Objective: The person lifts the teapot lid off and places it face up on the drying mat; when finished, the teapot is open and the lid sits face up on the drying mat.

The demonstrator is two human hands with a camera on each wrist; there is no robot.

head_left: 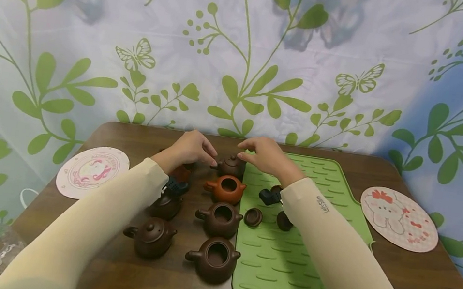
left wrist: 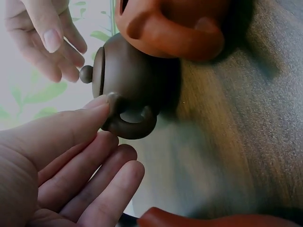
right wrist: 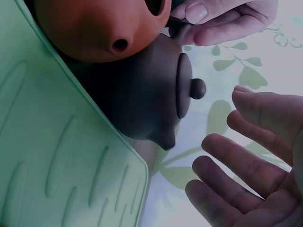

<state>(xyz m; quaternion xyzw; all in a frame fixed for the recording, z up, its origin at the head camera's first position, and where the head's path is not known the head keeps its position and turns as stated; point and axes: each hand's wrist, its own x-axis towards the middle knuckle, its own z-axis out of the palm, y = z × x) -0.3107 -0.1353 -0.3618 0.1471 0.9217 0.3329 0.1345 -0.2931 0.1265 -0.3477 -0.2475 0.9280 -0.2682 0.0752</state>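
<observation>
At the back of the table stands a dark brown teapot (head_left: 232, 166) with its round-knobbed lid (right wrist: 183, 86) on. My left hand (head_left: 193, 149) pinches its handle (left wrist: 135, 126), the thumb at the upper end of it. Just past the lid knob, my right hand (head_left: 266, 156) hovers with fingers spread and relaxed, apart from the pot. An orange-red teapot (head_left: 225, 189) without a lid sits directly in front. Nearer still are two open dark teapots (head_left: 219, 219) in the same column.
Left of that column stand several teapots, including a lidded dark one (head_left: 152, 237); my left sleeve partly hides others. A green ridged mat (head_left: 265, 285) on the right bears loose lids (head_left: 253, 217). Round printed mats lie at the left (head_left: 93, 172) and right (head_left: 399, 219) edges.
</observation>
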